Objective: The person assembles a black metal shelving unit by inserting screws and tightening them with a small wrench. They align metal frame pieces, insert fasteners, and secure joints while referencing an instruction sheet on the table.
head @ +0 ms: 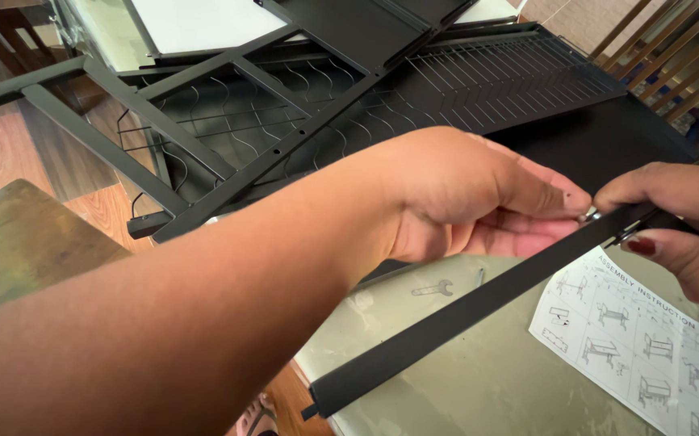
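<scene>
Long axis of black metal bar (462,311) runs lower left to upper right over glass tabletop (479,387). Left hand (479,198) pinching small silver screw (590,215) at upper end; right hand (676,214) gripping same end, equally near. Instruction sheet (648,347) beneath.
</scene>
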